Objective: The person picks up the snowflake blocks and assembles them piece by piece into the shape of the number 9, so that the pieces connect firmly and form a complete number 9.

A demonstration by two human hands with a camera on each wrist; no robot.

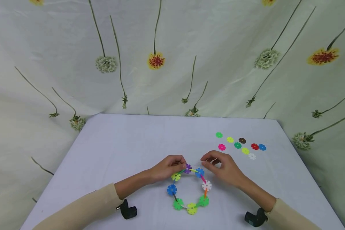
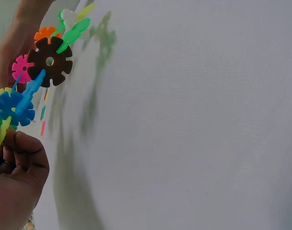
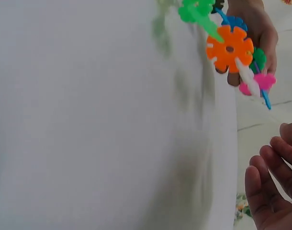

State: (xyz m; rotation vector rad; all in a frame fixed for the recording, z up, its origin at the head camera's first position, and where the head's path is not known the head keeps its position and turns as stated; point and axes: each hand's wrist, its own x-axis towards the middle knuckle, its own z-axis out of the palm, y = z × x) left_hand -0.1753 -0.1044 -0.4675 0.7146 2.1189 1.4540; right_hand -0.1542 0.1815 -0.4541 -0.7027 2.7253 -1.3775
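While L hand (image 1: pixel 169 167) pinches the disc ring (image 1: pixel 203 201) over the table (image 1: pixel 132 140), midway betw. L & R edges, R hand (image 1: pixel 222 166) is empty, fingers loosely bent. Ring appears closed; 9 loose discs (image 1: pixel 237 145), twd far R corner, unattached.

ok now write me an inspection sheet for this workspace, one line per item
surface: pale table, flat
job's things: ring of linked notched discs, many colours; loose discs beyond the right hand
clutter: nothing seen
hands: left hand pinches the ring's far side; right hand is apart from it, nothing seen in its fingers
cables: nothing seen
surroundings: flower-patterned cloth behind the table
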